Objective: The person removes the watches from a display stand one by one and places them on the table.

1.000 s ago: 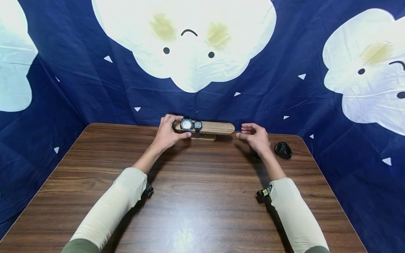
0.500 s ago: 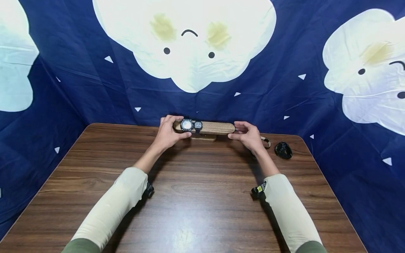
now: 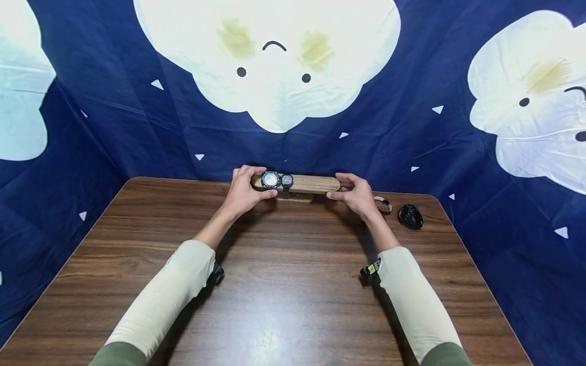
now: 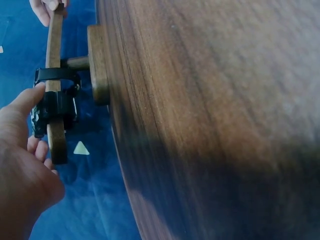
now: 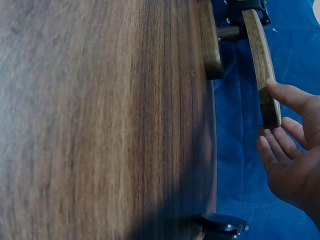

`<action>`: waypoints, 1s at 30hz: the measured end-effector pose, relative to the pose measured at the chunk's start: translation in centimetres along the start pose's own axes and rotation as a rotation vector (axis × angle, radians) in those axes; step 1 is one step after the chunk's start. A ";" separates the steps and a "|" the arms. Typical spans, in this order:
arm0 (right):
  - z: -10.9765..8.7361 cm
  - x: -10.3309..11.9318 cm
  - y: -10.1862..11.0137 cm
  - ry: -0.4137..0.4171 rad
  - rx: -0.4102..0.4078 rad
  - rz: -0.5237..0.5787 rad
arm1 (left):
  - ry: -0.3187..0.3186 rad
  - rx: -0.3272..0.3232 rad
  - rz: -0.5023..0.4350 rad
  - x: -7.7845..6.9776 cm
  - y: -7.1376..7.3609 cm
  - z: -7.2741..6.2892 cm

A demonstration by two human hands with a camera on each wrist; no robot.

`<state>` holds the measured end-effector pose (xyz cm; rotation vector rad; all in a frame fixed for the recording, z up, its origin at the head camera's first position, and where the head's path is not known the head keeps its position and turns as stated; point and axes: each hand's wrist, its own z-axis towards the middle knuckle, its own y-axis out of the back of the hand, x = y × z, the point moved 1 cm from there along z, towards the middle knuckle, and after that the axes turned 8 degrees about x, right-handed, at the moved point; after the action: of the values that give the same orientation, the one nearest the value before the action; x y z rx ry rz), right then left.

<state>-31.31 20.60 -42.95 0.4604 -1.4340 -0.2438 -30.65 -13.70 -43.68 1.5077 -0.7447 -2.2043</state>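
A wooden watch stand [image 3: 316, 184] is at the table's back edge, its horizontal bar on a short post above a flat base [image 3: 295, 199]. Strapped around the bar's left part are a watch with a round pale face [image 3: 270, 179] and a smaller, squarish black watch [image 3: 287, 180]. My left hand [image 3: 242, 189] grips the stand's left end, the thumb along the front beside the round watch and the fingers behind. At the opposite end my right hand [image 3: 357, 194] holds the bar, thumb on its near side [image 5: 287, 95] and fingers curled around the tip.
Right of my right hand lie a band with a light inner side [image 3: 383, 204], partly hidden by the wrist, and a black watch [image 3: 409, 217]. A dark blue cloth [image 3: 220, 142] with white clouds hangs directly behind the wood-grain table [image 3: 284, 264].
My right hand has moved left from beside the bar onto its right end, uncovering the light band behind the wrist. My left hand and both watches on the stand keep their places.
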 end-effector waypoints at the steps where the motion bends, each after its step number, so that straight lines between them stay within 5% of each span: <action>1: 0.0 0.0 -0.1 -0.003 0.003 -0.004 | 0.002 0.001 -0.001 0.0 0.0 0.0; 30: 0.3 -0.2 -0.4 -0.020 0.017 -0.042 | 0.009 -0.025 0.032 0.0 0.0 0.3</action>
<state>-31.58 20.31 -43.30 0.5037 -1.4479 -0.2702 -30.95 -13.61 -43.59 1.4824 -0.7315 -2.1737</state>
